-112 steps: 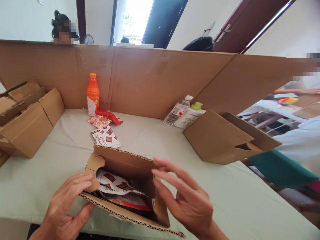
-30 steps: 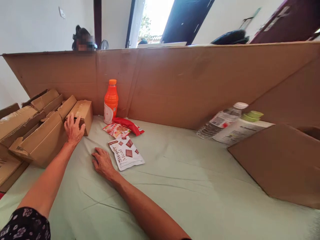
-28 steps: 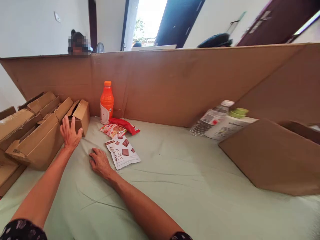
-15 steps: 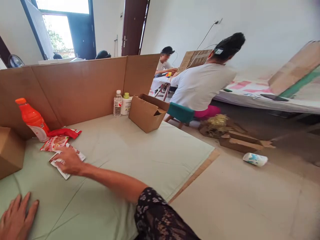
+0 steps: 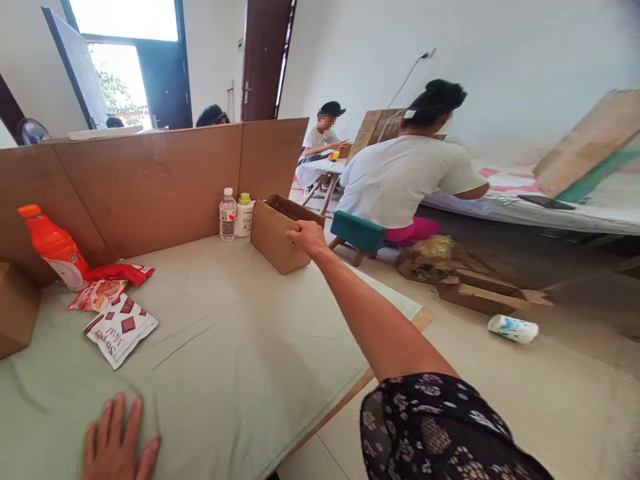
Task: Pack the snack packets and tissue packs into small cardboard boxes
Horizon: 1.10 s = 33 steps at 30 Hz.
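Observation:
My right hand (image 5: 307, 236) reaches across the table and grips the near upper edge of an open cardboard box (image 5: 276, 241). Its thumb and fingers close over the box wall. My left hand (image 5: 116, 440) lies flat on the green cloth (image 5: 215, 360), fingers spread, holding nothing. Beyond it lies a white pouch printed "Supper Meal" (image 5: 121, 330). A red-and-white packet (image 5: 100, 294) and a red packet (image 5: 123, 272) sit behind the pouch, beside an orange-capped bottle (image 5: 54, 247). A clear water bottle (image 5: 228, 217) and a white bottle with a green cap (image 5: 245, 217) stand left of the box.
A cardboard panel (image 5: 155, 190) stands along the table's back edge. Another box (image 5: 17, 310) is at far left. Past the right edge, a person (image 5: 395, 177) sits on a green-covered chair (image 5: 357, 230). On the floor lie an opened carton (image 5: 483, 293) and a white roll (image 5: 513, 329).
My right hand has left the white pouch and moved right to the cardboard box, taking hold of its edge. My left hand appears further right in view, still flat.

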Each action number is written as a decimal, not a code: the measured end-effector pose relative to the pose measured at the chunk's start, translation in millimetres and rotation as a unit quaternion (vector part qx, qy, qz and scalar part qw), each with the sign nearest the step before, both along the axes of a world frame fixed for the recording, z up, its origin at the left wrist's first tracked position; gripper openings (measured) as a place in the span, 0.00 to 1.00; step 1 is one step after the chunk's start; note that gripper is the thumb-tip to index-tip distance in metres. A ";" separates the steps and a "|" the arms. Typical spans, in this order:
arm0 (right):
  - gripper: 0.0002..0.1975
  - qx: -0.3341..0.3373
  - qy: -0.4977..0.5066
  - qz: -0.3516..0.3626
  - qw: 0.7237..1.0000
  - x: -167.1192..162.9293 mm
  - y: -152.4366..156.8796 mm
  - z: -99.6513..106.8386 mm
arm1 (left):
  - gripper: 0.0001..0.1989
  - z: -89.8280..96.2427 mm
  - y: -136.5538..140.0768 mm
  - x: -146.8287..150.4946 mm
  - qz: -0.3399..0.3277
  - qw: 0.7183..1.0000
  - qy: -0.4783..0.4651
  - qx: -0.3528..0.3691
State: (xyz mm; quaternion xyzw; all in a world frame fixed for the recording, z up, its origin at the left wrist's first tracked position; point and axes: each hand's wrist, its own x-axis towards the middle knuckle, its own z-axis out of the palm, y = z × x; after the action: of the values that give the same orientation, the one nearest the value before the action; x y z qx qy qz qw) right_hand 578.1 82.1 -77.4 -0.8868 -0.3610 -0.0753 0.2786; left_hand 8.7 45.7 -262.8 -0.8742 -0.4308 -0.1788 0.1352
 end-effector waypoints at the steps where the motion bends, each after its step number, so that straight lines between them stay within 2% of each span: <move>1: 0.11 -0.011 0.006 0.024 1.000 -2.8 -6.3 -3.1 | 0.27 1.1 -9.3 10.7 -0.027 1.000 -0.009 0.005; 3: 0.07 -0.028 0.007 0.084 0.996 -18.4 -18.8 -9.3 | 0.25 5.8 -25.5 25.6 -0.080 0.996 -0.018 -0.021; 5: 0.08 -0.039 0.005 0.159 0.987 -44.3 -34.0 -14.1 | 0.26 12.8 -38.3 30.8 -0.117 0.990 -0.035 -0.073; 7: 0.09 -0.047 0.010 0.262 0.964 -77.5 -53.7 -15.7 | 0.27 21.6 -47.9 27.3 -0.114 0.980 -0.076 -0.142; 10: 0.11 -0.049 0.052 0.465 0.882 -135.9 -88.1 -8.7 | 0.32 39.2 -59.1 10.5 -0.056 0.955 -0.180 -0.231; 12: 0.13 -0.055 0.062 0.569 0.818 -177.5 -105.8 0.7 | 0.35 55.6 -65.9 -4.2 -0.013 0.934 -0.257 -0.247; 14: 0.15 -0.062 0.058 0.657 0.749 -216.4 -113.2 9.9 | 0.37 76.0 -72.7 -17.3 0.019 0.918 -0.329 -0.219; 16: 0.16 -0.064 0.048 0.716 0.694 -247.9 -110.2 16.5 | 0.39 98.7 -79.4 -25.8 0.012 0.903 -0.399 -0.157; 18: 0.15 -0.064 0.040 0.750 0.657 -269.1 -101.9 20.7 | 0.41 120.3 -85.2 -28.8 -0.038 0.887 -0.452 -0.088; 20: 0.14 -0.060 0.033 0.773 0.631 -279.8 -94.6 25.0 | 0.42 137.2 -88.7 -28.5 -0.088 0.875 -0.474 -0.042; 23: 0.13 -0.064 0.021 0.781 0.621 -279.2 -94.4 34.5 | 0.43 148.6 -89.0 -28.8 -0.107 0.879 -0.465 -0.024; 27: 0.13 -0.095 0.014 0.773 0.627 -261.3 -111.5 45.0 | 0.43 145.5 -83.0 -30.4 -0.099 0.896 -0.431 -0.051; 30: 0.15 -0.117 0.023 0.767 0.631 -248.4 -124.5 43.8 | 0.43 146.5 -72.6 -22.1 -0.127 0.904 -0.400 -0.082; 33: 0.16 -0.133 0.023 0.747 0.651 -240.9 -131.4 37.2 | 0.41 154.5 -56.6 -6.4 -0.176 0.909 -0.361 -0.109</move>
State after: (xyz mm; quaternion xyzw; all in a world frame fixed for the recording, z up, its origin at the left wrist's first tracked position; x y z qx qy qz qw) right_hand 337.2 -49.3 -40.3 -0.3471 -0.9007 0.2279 0.1278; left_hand 2.2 -10.9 -108.3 -0.8207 -0.3061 -0.4552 -0.1599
